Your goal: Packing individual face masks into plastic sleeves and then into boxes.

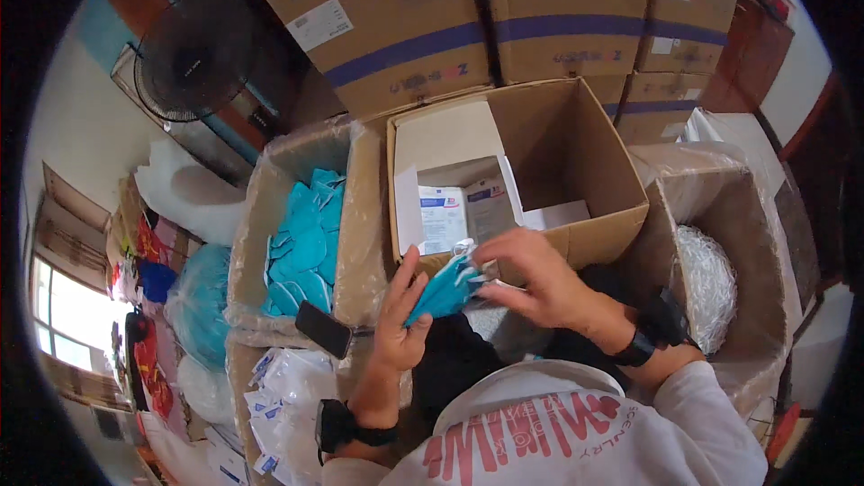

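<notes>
My left hand (400, 326) holds a teal face mask (437, 297) by its left side, thumb in front and fingers behind. At the mask's upper right end are thin white ear loops (463, 250). My right hand (544, 283) is curled there, thumb and fingertips closed on the loop end of the mask; exactly what they pinch is partly hidden. Just beyond both hands, a white inner box (409, 207) stands with its flap up inside a large cardboard carton (621, 209). White printed packets (441, 219) lie in that inner box.
Left of the carton, an open box (362, 216) holds many teal masks (306, 238). A dark phone (324, 330) rests on its near edge. Clear printed bags (292, 391) fill a nearer box. White cords (706, 288) fill the right box. Sealed cartons (567, 9) stand behind; a fan (193, 63) is far left.
</notes>
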`<action>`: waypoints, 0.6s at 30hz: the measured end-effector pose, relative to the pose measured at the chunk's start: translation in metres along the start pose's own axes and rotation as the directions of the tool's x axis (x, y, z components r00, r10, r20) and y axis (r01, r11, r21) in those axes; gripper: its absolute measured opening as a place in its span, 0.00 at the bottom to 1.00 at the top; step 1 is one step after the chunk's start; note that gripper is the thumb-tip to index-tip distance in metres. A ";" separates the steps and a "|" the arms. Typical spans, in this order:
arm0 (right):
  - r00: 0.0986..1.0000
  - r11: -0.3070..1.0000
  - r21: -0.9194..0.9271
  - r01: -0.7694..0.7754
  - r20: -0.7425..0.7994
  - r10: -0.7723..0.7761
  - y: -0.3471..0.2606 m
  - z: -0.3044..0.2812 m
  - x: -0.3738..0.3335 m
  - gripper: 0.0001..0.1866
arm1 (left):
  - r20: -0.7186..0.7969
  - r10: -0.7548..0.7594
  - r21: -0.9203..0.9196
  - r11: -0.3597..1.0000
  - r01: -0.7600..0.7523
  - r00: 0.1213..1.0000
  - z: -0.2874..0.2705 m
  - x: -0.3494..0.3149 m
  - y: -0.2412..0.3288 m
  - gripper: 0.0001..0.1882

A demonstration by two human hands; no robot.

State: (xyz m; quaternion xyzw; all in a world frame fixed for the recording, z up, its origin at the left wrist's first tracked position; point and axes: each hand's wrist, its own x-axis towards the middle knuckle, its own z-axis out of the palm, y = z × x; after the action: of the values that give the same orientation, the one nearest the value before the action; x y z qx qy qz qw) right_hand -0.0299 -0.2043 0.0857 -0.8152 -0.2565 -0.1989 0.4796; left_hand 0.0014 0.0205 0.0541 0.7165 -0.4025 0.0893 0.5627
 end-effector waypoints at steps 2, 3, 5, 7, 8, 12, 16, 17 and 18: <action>0.997 0.998 -0.026 0.050 0.063 -0.048 -0.007 0.007 0.005 0.17 | 0.013 0.053 0.103 0.993 -0.055 0.998 -0.003 0.000 0.001 0.22; 0.993 0.996 -0.038 0.077 0.098 -0.073 -0.010 0.010 0.006 0.17 | 0.010 0.059 0.164 0.985 -0.060 0.998 -0.005 0.000 0.001 0.22; 0.983 0.981 -0.125 0.151 0.127 -0.135 -0.013 0.016 0.002 0.16 | 0.011 0.104 0.265 0.959 -0.103 0.995 -0.010 0.002 -0.001 0.22; 0.974 0.971 -0.121 0.207 0.116 -0.194 -0.021 0.019 0.004 0.16 | 0.009 0.155 0.325 0.934 -0.150 0.988 -0.016 0.004 -0.007 0.22; 0.969 0.965 -0.119 0.235 0.110 -0.222 -0.025 0.022 0.004 0.16 | 0.004 0.173 0.339 0.926 -0.164 0.985 -0.018 0.005 -0.010 0.21; 0.982 0.996 -0.015 0.089 0.168 -0.085 -0.019 0.043 -0.008 0.13 | -0.031 0.090 0.230 0.970 -0.080 0.996 -0.013 0.004 -0.003 0.21; 0.859 0.993 -0.046 -0.111 0.497 0.119 -0.007 0.030 -0.022 0.12 | -0.224 -0.302 -0.240 0.939 0.248 0.927 -0.020 -0.017 -0.006 0.21; 0.823 0.994 -0.032 -0.108 0.557 0.107 0.000 0.023 -0.029 0.13 | -0.243 -0.353 -0.320 0.908 0.269 0.903 -0.025 -0.023 -0.009 0.22; 0.783 0.994 -0.022 -0.107 0.615 0.098 0.006 0.015 -0.034 0.13 | -0.241 -0.302 -0.297 0.928 0.226 0.923 -0.034 -0.027 -0.013 0.22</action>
State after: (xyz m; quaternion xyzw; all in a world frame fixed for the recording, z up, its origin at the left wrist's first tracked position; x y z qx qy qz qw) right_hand -0.0523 -0.2016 0.0554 -0.8448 -0.3552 0.1051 0.3860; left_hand 0.0037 0.0637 0.0406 0.6633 -0.2255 0.0590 0.7112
